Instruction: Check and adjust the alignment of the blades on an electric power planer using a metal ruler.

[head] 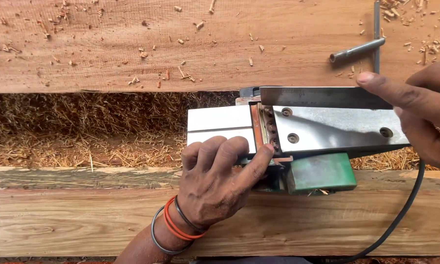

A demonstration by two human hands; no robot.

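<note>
**Planer upturned, both hands on its sole**

Bands of orange and dark rubber circled the wrist of the left hand (215,181), which lay nearest the camera over a pale plank (83,220). Its fingers were curled loosely over the near edge of an electric planer (298,132) turned sole-up, and the thumb (261,159) pressed at the cutter slot in the middle of the sole, pinching nothing. A green housing (322,172) of the planer rested on the plank just below the metal sole, and a black cable (400,215) curved away from it toward the lower right.

The planer bridged a gap between two boards, with a bed of shavings (73,132) beneath it. At the right edge, the right hand (425,112) reached in; its forefinger (381,85) lay on the end of a flat steel ruler (322,97) standing on edge along the far side of the sole. Whether the other fingers gripped the ruler could not be told.

Beyond lay a reddish board (132,44) scattered with wood chips, and on it a thin steel rod (356,50) near the upper right.
</note>
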